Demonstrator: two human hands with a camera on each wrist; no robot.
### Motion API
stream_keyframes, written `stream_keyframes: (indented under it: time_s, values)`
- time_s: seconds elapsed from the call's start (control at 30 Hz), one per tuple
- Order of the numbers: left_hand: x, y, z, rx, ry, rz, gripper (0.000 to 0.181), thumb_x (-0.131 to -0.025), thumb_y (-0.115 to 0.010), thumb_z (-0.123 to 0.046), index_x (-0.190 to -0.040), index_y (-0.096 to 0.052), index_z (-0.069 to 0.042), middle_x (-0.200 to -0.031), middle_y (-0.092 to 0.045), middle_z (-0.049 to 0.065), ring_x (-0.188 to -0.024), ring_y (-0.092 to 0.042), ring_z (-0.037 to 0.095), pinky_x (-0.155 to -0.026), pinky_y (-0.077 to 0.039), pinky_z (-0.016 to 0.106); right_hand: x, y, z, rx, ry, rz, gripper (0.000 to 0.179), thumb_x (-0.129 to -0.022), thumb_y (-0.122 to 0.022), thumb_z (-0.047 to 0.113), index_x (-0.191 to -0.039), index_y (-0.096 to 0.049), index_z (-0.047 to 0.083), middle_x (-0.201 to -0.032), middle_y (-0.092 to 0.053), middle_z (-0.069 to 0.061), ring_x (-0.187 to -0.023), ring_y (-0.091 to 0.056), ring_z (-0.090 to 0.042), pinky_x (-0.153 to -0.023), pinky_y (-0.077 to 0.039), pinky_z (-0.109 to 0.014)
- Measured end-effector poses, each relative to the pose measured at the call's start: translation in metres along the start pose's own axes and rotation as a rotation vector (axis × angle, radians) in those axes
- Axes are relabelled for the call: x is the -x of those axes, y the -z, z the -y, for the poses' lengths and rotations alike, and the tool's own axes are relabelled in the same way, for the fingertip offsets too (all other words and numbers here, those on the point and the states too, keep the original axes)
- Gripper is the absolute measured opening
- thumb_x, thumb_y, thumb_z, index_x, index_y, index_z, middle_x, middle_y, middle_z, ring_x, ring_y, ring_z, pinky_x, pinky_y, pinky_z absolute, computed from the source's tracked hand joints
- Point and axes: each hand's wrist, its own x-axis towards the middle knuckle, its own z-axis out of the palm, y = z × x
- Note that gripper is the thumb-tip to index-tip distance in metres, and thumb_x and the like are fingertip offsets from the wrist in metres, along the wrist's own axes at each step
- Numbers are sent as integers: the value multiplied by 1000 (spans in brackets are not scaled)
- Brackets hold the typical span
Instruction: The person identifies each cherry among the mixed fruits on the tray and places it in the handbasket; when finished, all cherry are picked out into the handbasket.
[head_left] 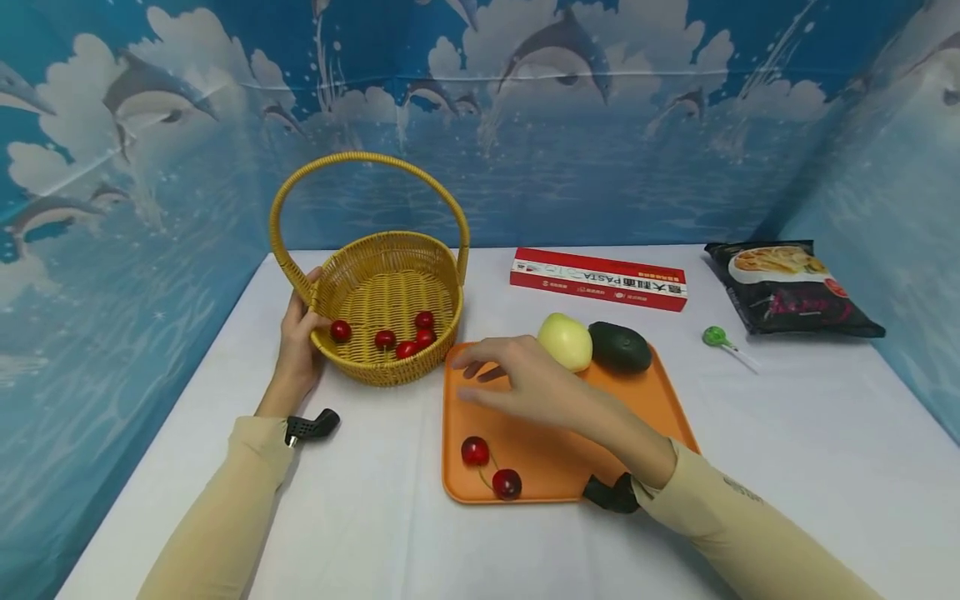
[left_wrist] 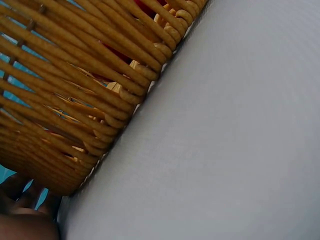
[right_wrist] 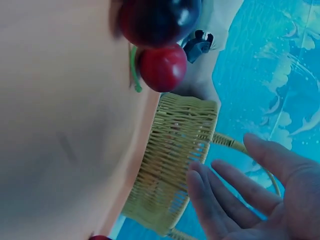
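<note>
A yellow wicker basket with a tall hoop handle stands at the left, several red cherries lying inside. My left hand holds its left side, thumb at the rim; in the left wrist view the woven wall hides most of the fingers. Over the orange tray hovers my right hand, fingers loosely bent and holding nothing. Two stemmed cherries lie at the tray's near left corner. The right wrist view shows spread fingers apart from the basket and a cherry close by.
A pale green apple and a dark green avocado sit at the tray's far side. Behind them lies a red pasta box. Farther right are a green lollipop and a black food packet. Dolphin-printed curtains surround the white table.
</note>
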Motion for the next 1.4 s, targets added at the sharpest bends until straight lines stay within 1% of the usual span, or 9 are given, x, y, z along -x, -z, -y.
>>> stream_keyframes:
  time_s: [0.23,0.4,0.57,0.8,0.9,1.0,1.1,1.2,1.4]
  values:
    - [0,-2,-1,11,-14,-9,83,-86,-40,5,-163,-40,-26,-170,-33,-1,-151,-34,23,-114,-36,24,7,5,-15,-53,-66,142,42,-95,-79,31,-130,-73,11,-121,-76,-2,-112,-72,-19,-98,-58,-38]
    - [0,2,-3,5,-31,-11,83,-86,-40,4,-163,-40,-26,-169,-33,-1,-151,-34,23,-115,-36,24,5,4,-20,-53,-55,250,40,-93,-82,33,-126,-74,10,-118,-76,0,-108,-71,-19,-98,-57,-39]
    - [-1,1,-3,11,-31,-10,82,-87,-39,5,-163,-39,-24,-169,-32,-1,-150,-34,23,-113,-37,24,7,-2,-25,-65,-63,306,39,-89,-85,34,-121,-75,14,-113,-76,3,-105,-70,-15,-96,-57,-35]
    - [-7,-15,10,4,-9,27,82,-87,-42,4,-163,-40,-26,-169,-34,3,-150,-36,27,-113,-38,28,21,-6,-35,-76,-62,311,38,-86,-87,34,-117,-76,15,-110,-76,6,-102,-70,-14,-94,-57,-33]
    - [-5,-18,14,1,5,36,81,-88,-42,4,-164,-39,-25,-169,-34,2,-151,-36,27,-114,-38,29,26,-8,-34,-89,-79,319,37,-85,-89,34,-116,-76,18,-107,-75,10,-101,-69,-14,-93,-57,-31]
    - [2,-15,14,-14,31,35,82,-88,-42,3,-164,-38,-26,-170,-33,1,-152,-35,25,-114,-37,28,28,-13,-30,-100,-106,350,36,-84,-90,34,-115,-76,22,-105,-74,14,-100,-69,-13,-93,-56,-30]
    - [7,-8,10,-23,16,2,82,-86,-42,2,-163,-40,-26,-168,-35,1,-151,-36,25,-114,-37,26,25,-18,-24,-96,-103,364,35,-84,-90,34,-114,-76,24,-104,-73,15,-100,-67,-12,-92,-55,-29]
    - [7,-2,6,-24,-4,-14,82,-85,-42,2,-162,-40,-25,-167,-36,2,-150,-36,25,-113,-38,25,20,-21,-21,-88,-89,360,33,-84,-89,31,-114,-77,24,-103,-72,15,-99,-65,-13,-92,-54,-29]
    - [4,-1,-2,-24,4,17,82,-87,-41,4,-164,-38,-26,-169,-33,1,-151,-35,25,-115,-37,26,15,-19,-23,-86,-73,366,30,-86,-88,25,-114,-77,23,-103,-73,15,-98,-66,-13,-91,-55,-28]
